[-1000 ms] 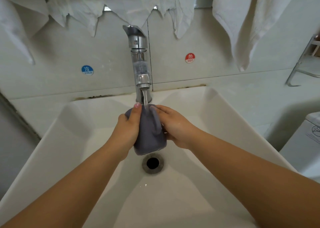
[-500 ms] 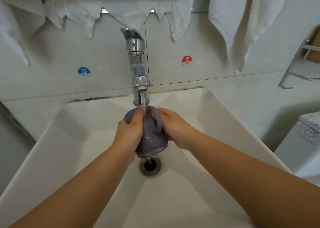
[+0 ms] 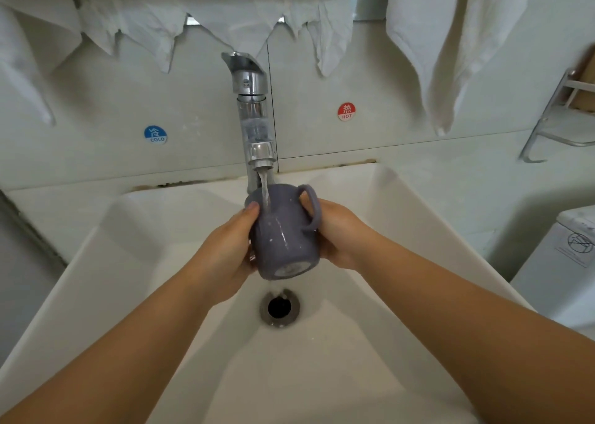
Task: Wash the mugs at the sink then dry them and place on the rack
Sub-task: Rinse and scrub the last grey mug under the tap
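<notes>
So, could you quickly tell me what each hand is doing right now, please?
Left hand: closed on the mug, gripping its left side under the running tap.
Right hand: closed on the mug, at the handle side.

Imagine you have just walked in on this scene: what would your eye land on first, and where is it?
First, the purple mug at the centre, gripped by the left hand and right hand over the white sink, base tilted toward the camera, above the drain. Water runs onto it from the chrome tap just behind. Next, the blue COLD sticker and red HOT sticker either side of the tap.
</notes>
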